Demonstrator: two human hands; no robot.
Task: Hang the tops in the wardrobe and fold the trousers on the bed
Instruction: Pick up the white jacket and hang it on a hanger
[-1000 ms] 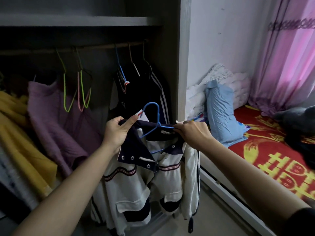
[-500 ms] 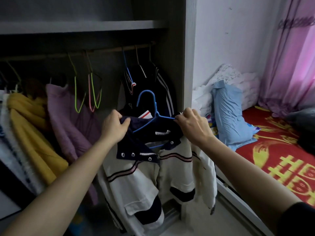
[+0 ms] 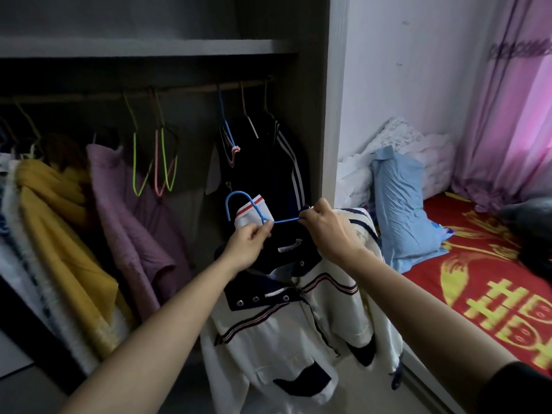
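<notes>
Though limp, jacket [image 3: 283, 333] on hooked blue hanger [image 3: 228, 204].

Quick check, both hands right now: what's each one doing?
Left hand: pinches the blue hanger at its neck.
Right hand: pinches the hanger's right arm.

This is a bedroom in a home. On the left stands an open wardrobe [image 3: 334, 115], with a shelf [image 3: 143, 47] above a rail [image 3: 185, 89]. Wire hangers [image 3: 156, 162] and clothes [image 3: 125, 204] in yellow, purple and dark stripes hang from the rail. To the right of the wardrobe's side panel, a bed [image 3: 484, 249] with a red cover and yellow figures runs to the far wall [image 3: 418, 70]. A blue pillow [image 3: 400, 204] and white bedding [image 3: 418, 141] are heaped at its far end. A pink curtain [image 3: 507, 130] hangs at the far right.
</notes>
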